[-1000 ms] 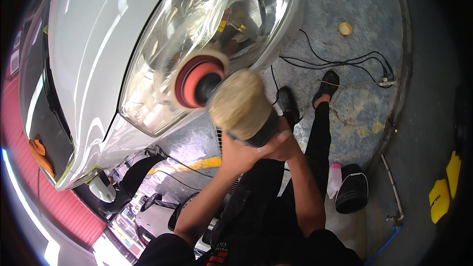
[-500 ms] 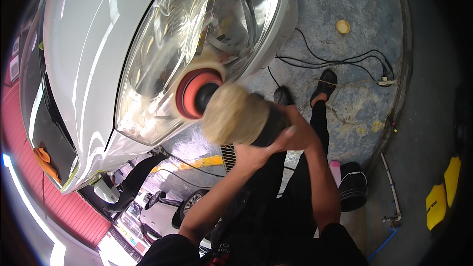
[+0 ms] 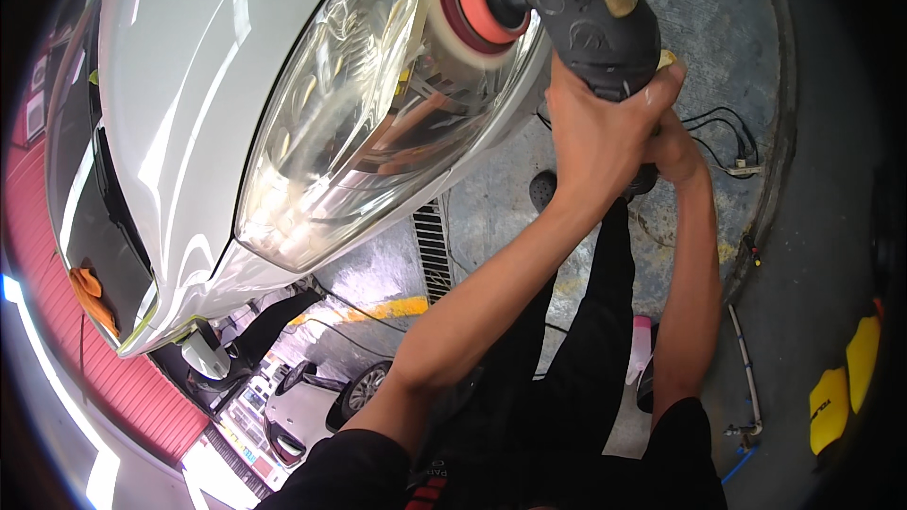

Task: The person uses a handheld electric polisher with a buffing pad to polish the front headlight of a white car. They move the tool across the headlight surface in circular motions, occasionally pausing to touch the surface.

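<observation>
A dark grey power polisher (image 3: 595, 38) with a tan fuzzy cover over its front is in both my hands. Its round pad (image 3: 479, 8), with an orange-red backing and a pale rim, lies against the upper right part of a car headlight (image 3: 345, 123). My left hand (image 3: 605, 123) is closed round the underside of the polisher body. Close beside it, my right hand (image 3: 673, 149) grips the rear of the tool, its fingers partly hidden. Whitish haze and streaks show on the lower left of the lens.
The white car's hood (image 3: 189, 66) fills the upper left. Black cables (image 3: 723, 123) lie on the floor at right, by a power strip (image 3: 744, 168). A drain grate (image 3: 433, 250) runs below the headlight. Behind stands another car (image 3: 312, 406); another person's dark-clothed leg (image 3: 279, 321) shows at lower left.
Both hands have moved the polisher up and right across the headlight, from its lower middle to its upper right. The tool has turned, so its dark body now shows.
</observation>
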Tool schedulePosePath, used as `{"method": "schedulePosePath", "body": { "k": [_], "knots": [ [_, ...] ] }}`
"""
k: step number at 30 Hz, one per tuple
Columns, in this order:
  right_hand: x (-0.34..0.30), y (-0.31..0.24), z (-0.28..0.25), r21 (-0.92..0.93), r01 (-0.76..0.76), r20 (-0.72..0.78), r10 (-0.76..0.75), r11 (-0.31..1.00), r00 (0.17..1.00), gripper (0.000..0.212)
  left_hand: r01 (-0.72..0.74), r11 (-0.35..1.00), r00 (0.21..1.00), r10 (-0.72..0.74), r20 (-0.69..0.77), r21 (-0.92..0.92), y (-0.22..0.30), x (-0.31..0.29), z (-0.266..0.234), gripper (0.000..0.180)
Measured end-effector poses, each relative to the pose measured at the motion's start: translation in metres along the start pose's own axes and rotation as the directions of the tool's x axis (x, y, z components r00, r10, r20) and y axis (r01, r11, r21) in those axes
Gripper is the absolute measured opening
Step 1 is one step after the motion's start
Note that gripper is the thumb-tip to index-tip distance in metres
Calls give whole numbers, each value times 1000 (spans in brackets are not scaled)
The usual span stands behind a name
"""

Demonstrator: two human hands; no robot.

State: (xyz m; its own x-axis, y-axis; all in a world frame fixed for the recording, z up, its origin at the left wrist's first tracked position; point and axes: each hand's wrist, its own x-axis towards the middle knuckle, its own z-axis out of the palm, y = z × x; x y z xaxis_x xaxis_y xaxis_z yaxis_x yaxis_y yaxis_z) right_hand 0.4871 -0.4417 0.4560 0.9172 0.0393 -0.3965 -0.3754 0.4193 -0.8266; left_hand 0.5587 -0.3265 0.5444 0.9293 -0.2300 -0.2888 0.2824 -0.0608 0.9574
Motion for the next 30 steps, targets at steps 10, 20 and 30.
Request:
{"method": "schedulePosePath", "body": {
  "k": [10,20,30],
  "knots": [
    [-30,43,50,13,100,59,-100,995,993,90,77,997,994,-79,77,21,1,-47,-46,46],
    [-50,61,77,-25,95,75,-93,995,993,87,140,988,987,-144,66,67,-1,-73,-75,45],
    [-61,63,110,37,116,108,-120,993,987,80,220,971,970,-227,82,91,1,-92,-100,54]
  ]
}}
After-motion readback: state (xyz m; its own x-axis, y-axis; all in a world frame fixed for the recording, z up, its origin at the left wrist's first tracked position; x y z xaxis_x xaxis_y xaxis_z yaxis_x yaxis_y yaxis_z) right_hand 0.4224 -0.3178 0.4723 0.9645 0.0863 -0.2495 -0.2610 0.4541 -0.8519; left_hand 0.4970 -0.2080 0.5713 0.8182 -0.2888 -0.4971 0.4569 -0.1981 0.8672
